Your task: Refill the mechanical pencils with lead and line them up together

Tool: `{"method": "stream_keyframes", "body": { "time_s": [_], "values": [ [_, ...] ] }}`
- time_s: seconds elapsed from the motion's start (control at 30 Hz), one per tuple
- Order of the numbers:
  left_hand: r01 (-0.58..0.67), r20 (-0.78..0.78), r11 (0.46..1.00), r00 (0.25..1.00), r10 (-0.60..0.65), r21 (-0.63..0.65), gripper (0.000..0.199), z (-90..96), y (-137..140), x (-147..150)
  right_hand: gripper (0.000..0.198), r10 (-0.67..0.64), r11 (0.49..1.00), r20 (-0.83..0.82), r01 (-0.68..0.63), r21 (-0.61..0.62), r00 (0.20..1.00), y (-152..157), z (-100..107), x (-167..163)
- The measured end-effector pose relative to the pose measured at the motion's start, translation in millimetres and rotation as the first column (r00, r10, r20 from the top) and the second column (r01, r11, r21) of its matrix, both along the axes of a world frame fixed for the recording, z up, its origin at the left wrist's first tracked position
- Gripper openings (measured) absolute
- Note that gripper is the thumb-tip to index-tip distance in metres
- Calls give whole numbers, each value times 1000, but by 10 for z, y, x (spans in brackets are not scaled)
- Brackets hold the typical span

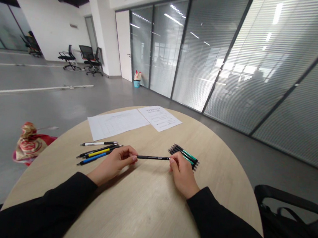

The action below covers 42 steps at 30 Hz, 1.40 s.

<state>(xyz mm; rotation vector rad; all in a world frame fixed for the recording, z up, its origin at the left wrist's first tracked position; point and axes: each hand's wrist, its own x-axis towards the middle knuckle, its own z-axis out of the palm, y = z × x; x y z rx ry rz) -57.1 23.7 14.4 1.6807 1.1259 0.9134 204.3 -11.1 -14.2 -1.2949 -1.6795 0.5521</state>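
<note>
A slim black pen (153, 158) is held level between my two hands, just above the table. My left hand (115, 162) pinches its left end between thumb and fingers. At the other end, the fingertips of my right hand (182, 174) are closed on the pen's tip. Behind my right hand lies a row of several black and green pens (186, 153), partly hidden by the hand. Beside my left hand, a white pen (98, 143), a yellow pen (98, 153), a blue pen (93, 159) and a black one lie close together.
Two printed paper sheets (119, 122) lie at the far side of the round wooden table (141, 217). A black chair (293, 205) stands at the right. On the floor at the left is a red and gold bag (30, 143). Glass partitions (208, 51) run behind.
</note>
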Motion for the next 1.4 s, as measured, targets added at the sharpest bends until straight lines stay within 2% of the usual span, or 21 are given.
{"method": "stream_keyframes", "body": {
  "time_s": [0.33,0.77,1.0,1.23,1.4],
  "values": [
    [-13,-27,1000,1000,13,-13,26,79,-46,33,22,10,1000,26,-11,27,1000,-18,21,-5],
    [-7,0,1000,1000,7,-21,23,-17,7,-5,32,33,999,87,-35,20,996,-15,58,-17],
    [-1,-16,1000,1000,0,-19,26,-5,0,-1,34,32,999,79,-34,23,996,-17,36,-6],
    [-9,-36,1000,999,10,21,26,25,-17,9,28,33,999,56,-32,-15,998,0,25,-1],
    [-5,-51,999,999,7,34,27,22,-15,9,13,16,997,-78,-21,-72,997,41,-65,0]
  ]
}}
